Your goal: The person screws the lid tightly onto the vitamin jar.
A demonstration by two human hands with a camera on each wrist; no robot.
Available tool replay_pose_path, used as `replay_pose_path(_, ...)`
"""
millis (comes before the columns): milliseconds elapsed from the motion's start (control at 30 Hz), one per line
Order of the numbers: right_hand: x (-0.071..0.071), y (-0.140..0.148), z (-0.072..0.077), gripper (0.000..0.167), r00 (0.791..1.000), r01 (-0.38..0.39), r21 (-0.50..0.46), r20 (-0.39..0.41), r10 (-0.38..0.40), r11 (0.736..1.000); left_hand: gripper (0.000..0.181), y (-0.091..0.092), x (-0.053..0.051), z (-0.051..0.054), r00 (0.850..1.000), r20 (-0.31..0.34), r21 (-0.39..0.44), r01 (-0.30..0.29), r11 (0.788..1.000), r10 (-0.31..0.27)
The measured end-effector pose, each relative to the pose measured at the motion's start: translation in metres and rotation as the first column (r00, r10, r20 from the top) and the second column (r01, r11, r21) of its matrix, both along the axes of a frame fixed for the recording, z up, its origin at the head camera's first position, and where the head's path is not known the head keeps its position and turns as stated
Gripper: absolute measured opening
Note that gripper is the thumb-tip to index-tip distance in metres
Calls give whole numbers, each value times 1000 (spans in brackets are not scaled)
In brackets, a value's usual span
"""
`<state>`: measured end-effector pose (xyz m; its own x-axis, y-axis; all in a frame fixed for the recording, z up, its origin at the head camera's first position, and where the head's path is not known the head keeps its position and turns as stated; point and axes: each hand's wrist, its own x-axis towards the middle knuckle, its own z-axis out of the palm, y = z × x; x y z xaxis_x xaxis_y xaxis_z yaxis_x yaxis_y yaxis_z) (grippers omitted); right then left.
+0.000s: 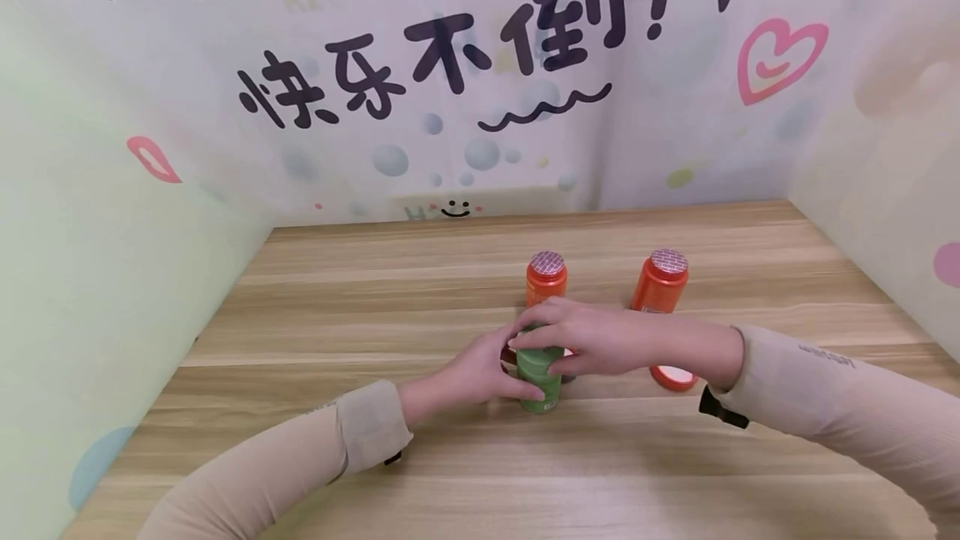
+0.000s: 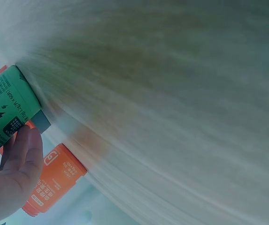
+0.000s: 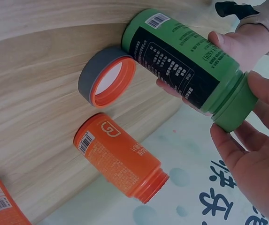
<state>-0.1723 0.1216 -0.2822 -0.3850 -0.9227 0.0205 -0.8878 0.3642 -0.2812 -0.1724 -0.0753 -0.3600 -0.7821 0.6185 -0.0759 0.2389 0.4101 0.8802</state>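
Observation:
A green bottle (image 1: 542, 394) stands upright near the middle of the table, with a screw cap (image 3: 235, 105) of the same green on its top. My left hand (image 1: 476, 369) grips the body of the bottle from the left, thumb toward me. From the right, my right hand (image 1: 592, 336) reaches over and holds the green cap between thumb and fingers. Right behind the bottle, a dark grey cap with an orange inside (image 3: 87, 77) lies on the table, mostly hidden by the hands in the head view.
Two orange bottles, one behind my hands (image 1: 546, 283) and one to the right (image 1: 662, 283), stand uncapped with patterned seals over their mouths. Another orange cap (image 1: 675, 379) lies below my right forearm. Printed cloth walls (image 1: 450, 140) enclose the wooden table (image 1: 375, 273).

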Motion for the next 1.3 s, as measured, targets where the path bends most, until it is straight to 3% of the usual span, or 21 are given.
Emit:
replay_pose_path(167, -2, -1, -1, 45, 1000, 17, 9, -1, -17, 1000, 68, 1, -1, 0, 1000, -16, 7, 11, 1000, -10)
replay_pose_path(400, 0, -5, -1, 45, 992, 47, -36, -115, -51, 998, 62, 2, 0, 0, 1000, 0, 27, 12, 1000, -12)
replay_pose_path(567, 2, -11, -2, 43, 974, 137, -22, -182, -139, 990, 63, 2, 0, -1, 1000, 15, 39, 4, 999, -5)
replay_pose_path(700, 5, -15, -5, 42, 944, 247, -21, -220, -245, 969, 68, 2, -1, -1, 1000, 6, 41, 8, 999, -8)
replay_pose_path(867, 8, -20, -12, 43, 887, 346, -45, -311, -342, 937, 65, 2, -1, 0, 1000, -3, 41, 17, 999, -17)
replay_pose_path(1167, 10, -25, -22, 50, 769, 366, -130, -516, -377, 922, 54, 2, -2, -2, 1000, 10, 45, 10, 999, -10)
replay_pose_path(1233, 11, -25, -21, 54, 760, 373, -113, -532, -373, 921, 56, 2, -1, -2, 1000, 2, 33, 7, 999, -7)
replay_pose_path(1300, 12, -23, -18, 58, 776, 376, -79, -518, -360, 923, 57, 2, 0, -1, 1000, 1, 24, 3, 1000, -3)
